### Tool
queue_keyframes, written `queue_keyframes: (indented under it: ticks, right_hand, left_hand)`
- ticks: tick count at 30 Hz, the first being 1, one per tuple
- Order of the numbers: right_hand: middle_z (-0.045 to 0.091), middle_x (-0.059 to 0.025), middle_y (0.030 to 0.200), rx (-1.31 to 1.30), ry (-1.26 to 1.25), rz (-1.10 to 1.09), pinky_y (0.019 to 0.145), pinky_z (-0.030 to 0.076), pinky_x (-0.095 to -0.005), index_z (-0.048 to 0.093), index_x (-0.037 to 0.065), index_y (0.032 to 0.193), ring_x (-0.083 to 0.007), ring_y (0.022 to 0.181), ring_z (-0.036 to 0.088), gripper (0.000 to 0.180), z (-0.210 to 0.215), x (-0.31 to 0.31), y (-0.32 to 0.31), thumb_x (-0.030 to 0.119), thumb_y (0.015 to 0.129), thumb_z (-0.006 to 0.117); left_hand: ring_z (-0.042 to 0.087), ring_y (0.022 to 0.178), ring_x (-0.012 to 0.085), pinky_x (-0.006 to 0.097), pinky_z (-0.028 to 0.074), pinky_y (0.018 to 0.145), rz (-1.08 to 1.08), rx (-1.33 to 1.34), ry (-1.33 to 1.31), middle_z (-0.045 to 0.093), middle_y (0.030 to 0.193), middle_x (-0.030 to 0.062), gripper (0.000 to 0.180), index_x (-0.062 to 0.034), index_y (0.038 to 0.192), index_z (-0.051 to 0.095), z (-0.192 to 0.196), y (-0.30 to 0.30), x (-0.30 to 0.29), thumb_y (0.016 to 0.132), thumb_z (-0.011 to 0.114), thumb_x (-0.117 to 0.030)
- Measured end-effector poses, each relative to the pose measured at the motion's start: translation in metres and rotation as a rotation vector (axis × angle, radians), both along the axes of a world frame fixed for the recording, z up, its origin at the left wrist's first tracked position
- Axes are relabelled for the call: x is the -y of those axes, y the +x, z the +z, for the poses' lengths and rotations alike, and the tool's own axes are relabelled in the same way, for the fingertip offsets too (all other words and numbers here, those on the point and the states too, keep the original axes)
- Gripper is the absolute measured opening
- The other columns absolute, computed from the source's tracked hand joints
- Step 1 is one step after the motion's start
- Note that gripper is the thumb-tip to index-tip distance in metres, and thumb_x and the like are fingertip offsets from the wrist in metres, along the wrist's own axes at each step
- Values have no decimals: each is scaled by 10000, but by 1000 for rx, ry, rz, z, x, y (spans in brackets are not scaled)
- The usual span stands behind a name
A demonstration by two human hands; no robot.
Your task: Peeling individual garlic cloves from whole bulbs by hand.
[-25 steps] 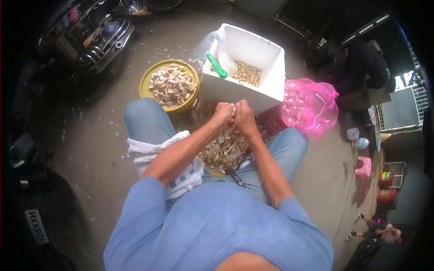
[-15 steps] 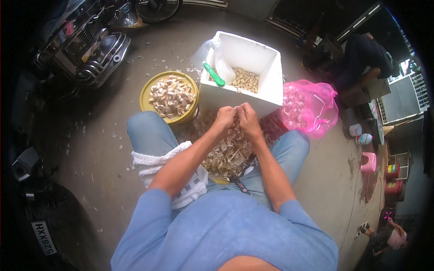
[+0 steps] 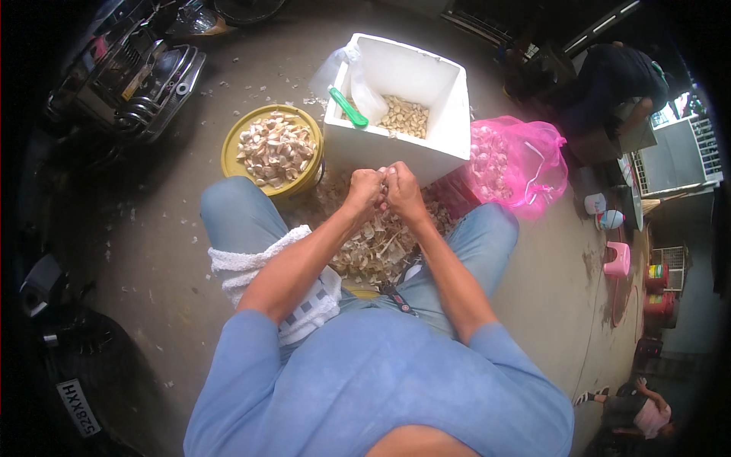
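Observation:
My left hand [image 3: 366,189] and my right hand [image 3: 403,192] meet in front of a white foam box [image 3: 396,152], fingers closed and pinched together. Between them is what looks like a garlic clove, small and mostly covered by the fingertips. Pale papery garlic skins [image 3: 373,251] lie heaped below, between my legs. Inside the box are peeled garlic cloves [image 3: 404,117] and a clear plastic bag [image 3: 365,95]. A long green plastic thing [image 3: 349,108] rests across the box's near left rim. To the left, a yellow bucket [image 3: 231,149] carries a pile of unpeeled cloves [image 3: 277,149].
Right of the box sits a pink mesh bag [image 3: 525,164] of garlic. A white towel [image 3: 259,261] is draped over my left thigh. A vehicle's chrome front [image 3: 156,84] stands at the far left, a pink stool [image 3: 617,259] at the right. Two other people are on the right.
My hands stay together and their grip has shifted slightly, the right one now a little above the left. The whole view has shifted, so box and bucket appear higher and further left.

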State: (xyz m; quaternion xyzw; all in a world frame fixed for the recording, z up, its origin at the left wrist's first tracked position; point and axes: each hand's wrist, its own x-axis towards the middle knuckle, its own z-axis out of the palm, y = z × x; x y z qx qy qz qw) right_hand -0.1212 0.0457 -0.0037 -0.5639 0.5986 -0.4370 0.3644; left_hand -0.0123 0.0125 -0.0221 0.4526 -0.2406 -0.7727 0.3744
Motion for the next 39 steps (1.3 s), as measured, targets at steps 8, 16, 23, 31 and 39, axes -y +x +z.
queue_keyframes:
  ticks: [8, 16, 23, 31, 39]
  right_hand:
    - [589, -95, 711, 37, 89, -75, 511, 497, -346, 557, -7, 957, -161, 581, 595, 280, 8, -6, 4, 205, 1070, 413]
    - [604, -53, 788, 453, 79, 57, 501, 515, -285, 576, -7, 1108, -122, 600, 613, 329, 8, -5, -17, 295, 1096, 445]
    - [646, -67, 893, 618, 117, 145, 574, 540, -280, 601, -20, 1184, -138, 681, 640, 347, 20, 1, -34, 289, 1087, 478]
    - [639, -27, 890, 332, -87, 4, 633, 499, -246, 626, -15, 1108, -78, 711, 582, 317, 3, 11, -30, 292, 1059, 563]
    - [609, -5, 742, 106, -149, -4, 624, 474, -283, 605, -11, 951, -90, 687, 531, 367, 7, 12, -27, 349, 1020, 632]
  left_hand:
    - [411, 400, 112, 296, 352, 342, 5, -60, -53, 476, 577, 27, 349, -72, 713, 544, 0, 2, -2, 1022, 588, -229]
    - [505, 454, 113, 276, 468, 395, -108, -154, -139, 531, 656, 29, 258, -35, 924, 627, 10, 6, 6, 1040, 570, -258]
    - [559, 503, 101, 257, 479, 409, -136, -126, -236, 596, 711, 34, 255, -23, 1006, 644, 14, 3, 10, 1052, 552, -256]
    - [550, 485, 93, 233, 423, 397, -137, 154, -433, 616, 691, 32, 301, -31, 937, 627, 18, -4, 16, 1042, 581, -310]
    - [517, 489, 98, 245, 414, 410, -118, 30, -276, 571, 662, 5, 333, -50, 916, 627, 11, -4, 16, 1038, 583, -357]
